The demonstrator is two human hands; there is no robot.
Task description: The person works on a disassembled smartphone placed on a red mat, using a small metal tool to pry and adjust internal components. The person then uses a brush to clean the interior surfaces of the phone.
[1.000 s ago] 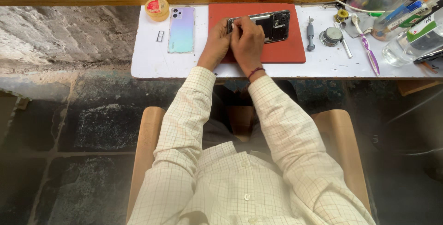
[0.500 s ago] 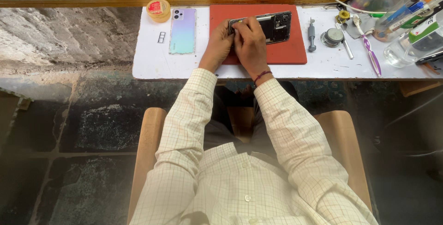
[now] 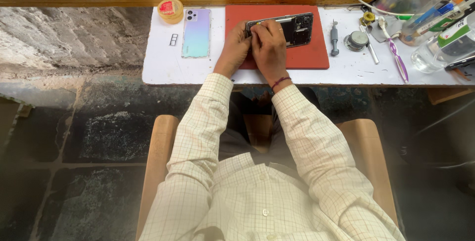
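Our left grip (image 3: 233, 49) and right grip (image 3: 268, 44) both clench on the opened phone (image 3: 287, 25) on the red mat (image 3: 307, 53); a pastel back cover (image 3: 196, 32) lies left of them.

Both hands rest on an opened phone (image 3: 289, 27) lying on a red mat (image 3: 307, 53) on the white tabletop (image 3: 163, 68): the left hand (image 3: 233, 50) at its left end, the right hand (image 3: 269, 45) pressing fingertips on its inside. A pastel back cover (image 3: 196, 33) lies just left of the mat.

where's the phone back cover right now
In the head view, the pastel back cover lies flat on the white table, left of the red mat, beside the tape roll.
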